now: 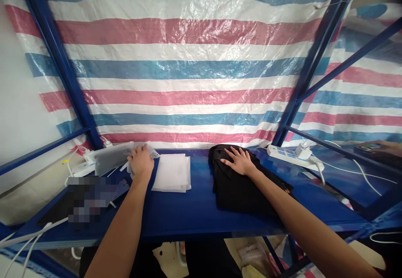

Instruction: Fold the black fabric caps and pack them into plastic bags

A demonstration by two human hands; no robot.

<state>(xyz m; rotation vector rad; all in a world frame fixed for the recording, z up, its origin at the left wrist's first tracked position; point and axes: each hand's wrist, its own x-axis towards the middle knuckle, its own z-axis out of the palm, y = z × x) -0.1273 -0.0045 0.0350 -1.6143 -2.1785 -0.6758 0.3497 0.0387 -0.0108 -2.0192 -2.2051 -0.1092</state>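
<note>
My left hand (141, 163) is at the back left of the blue table (185, 215), its fingers curled over a crumpled, translucent plastic bag (109, 157). Just right of it lies a flat stack of frosted zip bags (170, 173). On the right side, a folded black garment (238, 192) rests on the tabletop, with small orange marks near its right edge. My right hand (240, 160) lies on the garment's upper part, palm down with fingers spread, gripping nothing.
A white power strip (293, 155) with plugs and cables sits at the back right; another power strip (83, 169) is at the left. A dark, partly blurred-out item (88, 202) lies front left. Blue metal posts (67, 77) and a striped tarp (188, 68) enclose the table. Another person's hand (381, 147) shows far right.
</note>
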